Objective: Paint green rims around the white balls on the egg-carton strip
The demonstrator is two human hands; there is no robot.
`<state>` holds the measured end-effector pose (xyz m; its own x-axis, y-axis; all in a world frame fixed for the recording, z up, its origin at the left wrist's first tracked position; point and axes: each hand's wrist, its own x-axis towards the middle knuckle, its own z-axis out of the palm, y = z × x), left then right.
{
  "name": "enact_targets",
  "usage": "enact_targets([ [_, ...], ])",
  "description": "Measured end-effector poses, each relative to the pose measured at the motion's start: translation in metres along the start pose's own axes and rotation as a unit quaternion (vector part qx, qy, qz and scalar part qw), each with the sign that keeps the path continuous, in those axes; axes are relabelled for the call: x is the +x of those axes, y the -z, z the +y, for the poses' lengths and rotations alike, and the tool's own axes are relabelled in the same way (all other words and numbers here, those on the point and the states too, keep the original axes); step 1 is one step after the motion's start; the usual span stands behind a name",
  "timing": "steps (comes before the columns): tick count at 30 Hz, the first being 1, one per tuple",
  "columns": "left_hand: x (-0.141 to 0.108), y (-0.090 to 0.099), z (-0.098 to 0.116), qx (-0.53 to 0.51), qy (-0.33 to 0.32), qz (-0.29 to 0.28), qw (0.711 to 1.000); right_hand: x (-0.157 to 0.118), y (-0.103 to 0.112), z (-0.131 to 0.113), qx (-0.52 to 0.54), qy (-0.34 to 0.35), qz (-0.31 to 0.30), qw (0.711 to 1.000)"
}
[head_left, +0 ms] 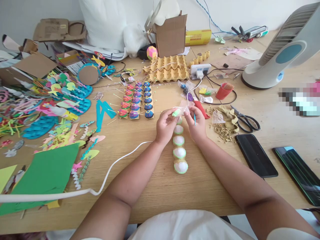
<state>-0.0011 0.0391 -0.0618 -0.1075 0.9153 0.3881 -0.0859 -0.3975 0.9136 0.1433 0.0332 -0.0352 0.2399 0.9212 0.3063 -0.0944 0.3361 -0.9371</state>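
Observation:
My left hand (167, 125) pinches a light green lump (175, 113) with clear plastic wrap (184, 108) at its fingertips. Close beside it, my right hand (197, 122) is closed on the wrap and also holds a thin blue stick (194, 119). Both hands are over the far end of an egg-carton strip (180, 158), which runs toward me. White domes (178, 140) with green rims fill its cups. To the left stand three strips of painted shapes, red (123, 113), purple (134, 114) and blue (149, 114), with thin sticks poking out.
Black scissors (246, 122), two phones (256, 155) and a fan (275, 53) are on the right. A white cable (120, 155) crosses the left side near green paper (47, 170) and craft pieces. Egg trays (171, 68) and a power strip (200, 70) lie behind.

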Motion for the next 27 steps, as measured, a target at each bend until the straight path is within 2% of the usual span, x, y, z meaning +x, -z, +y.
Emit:
enact_targets([
  [6, -0.002, -0.003, 0.004, -0.044, 0.023, -0.023, 0.998, 0.000, -0.003, -0.001, 0.044, -0.002, 0.017, 0.999],
  [14, -0.001, -0.004, 0.005, -0.010, 0.020, 0.045, 0.999, -0.004, -0.004, 0.000, 0.014, 0.007, -0.010, 1.000],
  [17, -0.001, 0.000, 0.006, 0.027, -0.026, 0.044, 0.998, -0.004, -0.003, -0.001, 0.002, 0.002, -0.044, 0.999],
  [21, 0.000, 0.004, 0.012, 0.105, -0.134, 0.016, 0.985, -0.004, -0.002, 0.001, 0.019, -0.009, -0.065, 0.998],
  [23, 0.000, 0.004, 0.014, 0.115, -0.151, 0.014, 0.982, -0.004, -0.002, 0.003, 0.027, -0.017, -0.065, 0.997],
  [27, -0.001, 0.001, 0.014, 0.076, -0.074, 0.060, 0.993, -0.005, -0.003, 0.006, 0.030, -0.013, -0.066, 0.997],
])
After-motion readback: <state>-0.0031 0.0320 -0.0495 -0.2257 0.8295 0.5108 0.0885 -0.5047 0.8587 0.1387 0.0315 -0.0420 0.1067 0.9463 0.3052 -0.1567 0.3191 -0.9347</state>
